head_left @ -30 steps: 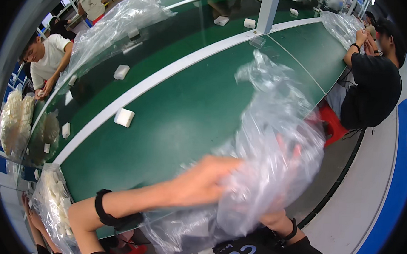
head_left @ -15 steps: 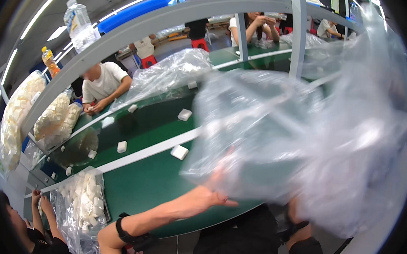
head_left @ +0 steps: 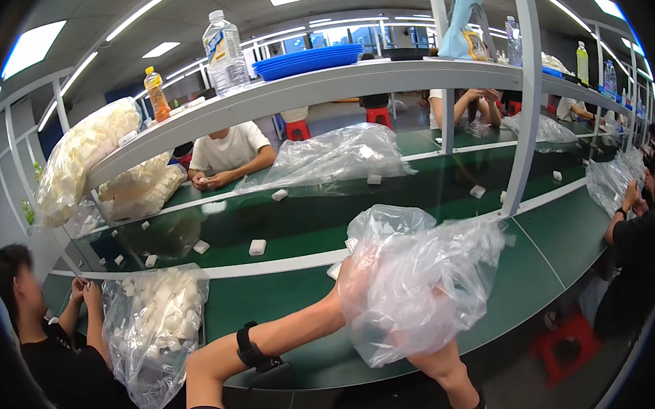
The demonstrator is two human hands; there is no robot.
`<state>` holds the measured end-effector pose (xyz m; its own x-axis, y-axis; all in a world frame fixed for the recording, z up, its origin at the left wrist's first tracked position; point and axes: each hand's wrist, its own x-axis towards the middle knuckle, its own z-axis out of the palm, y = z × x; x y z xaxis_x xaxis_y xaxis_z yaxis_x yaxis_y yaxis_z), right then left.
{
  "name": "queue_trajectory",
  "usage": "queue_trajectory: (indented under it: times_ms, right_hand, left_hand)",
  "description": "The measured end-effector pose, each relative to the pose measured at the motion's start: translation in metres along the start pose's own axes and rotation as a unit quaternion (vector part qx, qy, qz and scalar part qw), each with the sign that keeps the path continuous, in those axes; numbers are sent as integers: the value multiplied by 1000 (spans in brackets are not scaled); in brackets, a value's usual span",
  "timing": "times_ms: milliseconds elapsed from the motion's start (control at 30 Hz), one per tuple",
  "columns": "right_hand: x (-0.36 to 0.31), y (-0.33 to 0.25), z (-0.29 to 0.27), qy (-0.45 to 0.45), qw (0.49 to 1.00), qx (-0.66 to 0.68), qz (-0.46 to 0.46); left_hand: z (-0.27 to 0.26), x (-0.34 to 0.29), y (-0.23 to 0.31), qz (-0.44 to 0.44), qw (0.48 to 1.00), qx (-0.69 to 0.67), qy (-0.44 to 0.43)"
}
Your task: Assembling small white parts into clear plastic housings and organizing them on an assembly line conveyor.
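A crumpled clear plastic bag [head_left: 434, 284] is bunched over the green bench top in front of me, between my two hands. My left hand [head_left: 359, 276] is at its left side, partly covered by the film; its fingers are too veiled to read. From below, my right hand [head_left: 438, 358] grips the bag, its fingers mostly hidden by the plastic. Beside my left hand lies a small white block-shaped piece [head_left: 334, 271], partly hidden. What the bag contains, if anything, I cannot make out.
White pieces such as this one [head_left: 258, 247] are scattered along the dark green belt [head_left: 304, 229]. A clear bag of white pieces [head_left: 162, 314] lies left, near a co-worker. A grey shelf post [head_left: 523, 118] rises ahead; a red stool [head_left: 566, 349] stands right.
The big clear bag came down from the upper right and is now bunched between my hands. My view has turned right and up, showing more shelf and the right-hand workers.
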<state>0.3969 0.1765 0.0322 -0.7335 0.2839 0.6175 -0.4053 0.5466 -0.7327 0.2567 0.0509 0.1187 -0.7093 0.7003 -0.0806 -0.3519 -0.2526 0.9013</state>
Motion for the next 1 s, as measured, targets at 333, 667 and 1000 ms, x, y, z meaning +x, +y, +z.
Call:
queue_trajectory:
  times_ms: [333, 667, 1000]
  right_hand:
    - [-18, 10, 5, -18, 848, -380, -370]
    - [57, 2, 9, -32, 953, -157, -258]
    - [76, -1, -67, 96, 883, -380, -260]
  left_hand:
    - [-41, -22, 11, 75, 974, 137, -163]
    - [-36, 10, -24, 80, 885, 288, -356]
    - [-39, -31, 63, -17, 955, 119, -272]
